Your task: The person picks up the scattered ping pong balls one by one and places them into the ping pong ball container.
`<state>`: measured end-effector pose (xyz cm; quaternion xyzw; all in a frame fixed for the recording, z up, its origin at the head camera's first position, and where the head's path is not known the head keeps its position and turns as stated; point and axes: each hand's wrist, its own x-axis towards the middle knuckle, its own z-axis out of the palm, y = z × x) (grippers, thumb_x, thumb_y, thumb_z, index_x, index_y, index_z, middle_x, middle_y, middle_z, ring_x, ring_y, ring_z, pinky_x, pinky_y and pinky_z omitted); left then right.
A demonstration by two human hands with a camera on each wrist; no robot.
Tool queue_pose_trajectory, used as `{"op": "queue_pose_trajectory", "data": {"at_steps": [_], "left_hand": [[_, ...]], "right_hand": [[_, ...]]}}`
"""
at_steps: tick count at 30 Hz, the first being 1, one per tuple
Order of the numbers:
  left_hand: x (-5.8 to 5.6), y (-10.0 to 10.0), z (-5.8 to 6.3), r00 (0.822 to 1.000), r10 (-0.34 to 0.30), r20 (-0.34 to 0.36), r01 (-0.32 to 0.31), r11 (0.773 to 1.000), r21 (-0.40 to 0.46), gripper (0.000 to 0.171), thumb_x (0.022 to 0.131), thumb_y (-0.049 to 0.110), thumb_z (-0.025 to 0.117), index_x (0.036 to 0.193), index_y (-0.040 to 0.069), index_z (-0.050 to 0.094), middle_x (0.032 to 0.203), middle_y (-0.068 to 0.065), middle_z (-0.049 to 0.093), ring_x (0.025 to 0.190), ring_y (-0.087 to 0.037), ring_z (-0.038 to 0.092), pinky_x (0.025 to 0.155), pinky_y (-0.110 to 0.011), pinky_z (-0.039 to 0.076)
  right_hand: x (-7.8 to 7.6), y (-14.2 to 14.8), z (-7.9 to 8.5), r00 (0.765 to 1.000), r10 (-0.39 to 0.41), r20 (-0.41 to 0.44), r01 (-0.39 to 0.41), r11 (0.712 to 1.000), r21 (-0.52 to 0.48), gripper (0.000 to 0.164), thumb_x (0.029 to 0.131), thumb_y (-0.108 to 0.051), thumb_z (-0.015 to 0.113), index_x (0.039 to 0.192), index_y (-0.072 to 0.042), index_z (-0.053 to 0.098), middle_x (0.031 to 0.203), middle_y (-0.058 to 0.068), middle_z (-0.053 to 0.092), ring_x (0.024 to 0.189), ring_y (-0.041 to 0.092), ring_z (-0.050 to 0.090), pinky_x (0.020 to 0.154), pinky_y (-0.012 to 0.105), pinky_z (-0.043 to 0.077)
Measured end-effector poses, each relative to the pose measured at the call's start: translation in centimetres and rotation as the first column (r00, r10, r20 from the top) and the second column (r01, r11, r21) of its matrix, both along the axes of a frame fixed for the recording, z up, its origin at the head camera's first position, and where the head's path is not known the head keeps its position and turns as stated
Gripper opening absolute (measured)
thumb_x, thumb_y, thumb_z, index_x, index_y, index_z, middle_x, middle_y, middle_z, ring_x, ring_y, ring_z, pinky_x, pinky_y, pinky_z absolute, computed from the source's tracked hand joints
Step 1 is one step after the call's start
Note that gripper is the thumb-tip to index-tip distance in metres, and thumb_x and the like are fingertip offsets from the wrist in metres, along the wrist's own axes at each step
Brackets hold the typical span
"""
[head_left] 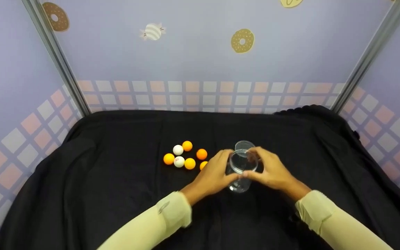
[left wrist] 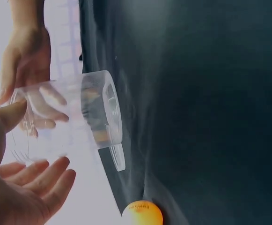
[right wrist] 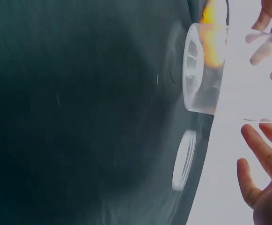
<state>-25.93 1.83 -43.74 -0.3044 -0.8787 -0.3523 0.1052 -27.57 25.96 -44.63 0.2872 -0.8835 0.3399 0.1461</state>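
A clear plastic jar (head_left: 240, 178) stands uncapped on the black cloth, its base visible in the left wrist view. My left hand (head_left: 216, 171) is at its left side, with the thumb by the near rim. Its spread fingers lie slightly off the wall in the left wrist view. On the other side, my right hand (head_left: 271, 170) reaches around the rim with loosely extended fingers (right wrist: 262, 150) close to the wall. Whether its fingertips touch is hard to tell. A clear round lid (right wrist: 184, 160) lies behind the jar.
Left of the jar lie several orange table tennis balls (head_left: 190, 163) and two white balls (head_left: 178, 150). Black cloth (head_left: 123, 194) with folds covers the table. A patterned wall (head_left: 193, 62) rises behind, with side panels and metal posts at the corners.
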Motion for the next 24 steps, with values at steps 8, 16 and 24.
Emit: {"op": "queue_pose_trajectory", "data": {"at_steps": [8,16,24], "left_hand": [[4.0,-3.3,-1.0,0.999,0.036,-0.020,-0.036,0.999,-0.003,0.069,0.084,0.055,0.078,0.131,0.011,0.055,0.116,0.000,0.062,0.102,-0.013,0.061,0.093,-0.032,0.053],[4.1,-3.4,-1.4,0.999,0.037,-0.018,-0.037,0.999,-0.005,0.060,0.084,0.053,0.080,0.123,0.015,0.055,0.108,-0.001,0.061,0.095,-0.012,0.060,0.087,-0.032,0.054],[4.1,-3.6,-1.4,0.999,0.037,-0.019,-0.037,0.999,-0.001,0.059,0.082,0.051,0.082,0.121,0.015,0.056,0.104,0.001,0.059,0.091,-0.010,0.056,0.084,-0.030,0.053]], "right_hand": [[2.7,-3.0,-1.5,0.993,0.095,-0.072,-0.094,0.995,0.017,0.071,0.075,-0.053,0.086,0.128,-0.012,0.061,0.115,-0.001,0.071,0.100,0.011,0.067,0.088,0.037,0.056],[2.9,-3.5,-2.6,0.989,0.085,-0.124,-0.090,0.995,-0.034,0.062,0.075,-0.050,0.087,0.124,-0.022,0.062,0.113,-0.010,0.068,0.099,0.012,0.067,0.087,0.033,0.055],[2.9,-3.7,-3.1,0.985,0.088,-0.150,-0.098,0.994,-0.055,0.061,0.076,-0.046,0.087,0.125,-0.017,0.063,0.115,-0.010,0.066,0.101,0.010,0.066,0.088,0.032,0.055]]}}
